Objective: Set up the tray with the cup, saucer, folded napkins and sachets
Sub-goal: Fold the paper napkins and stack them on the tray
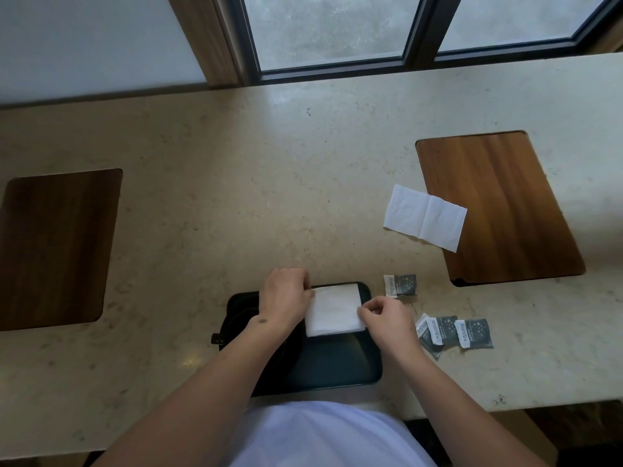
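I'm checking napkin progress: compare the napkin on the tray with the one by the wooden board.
The tray napkin is folded compact; the board napkin lies opened flat, one crease showing. Both hands, left hand and right hand, pinch the tray napkin; the board napkin lies untouched, overlapping the wooden board. Both are white paper.

Soft daylight from window point(330, 28); edges bowed, slightly soft focus.
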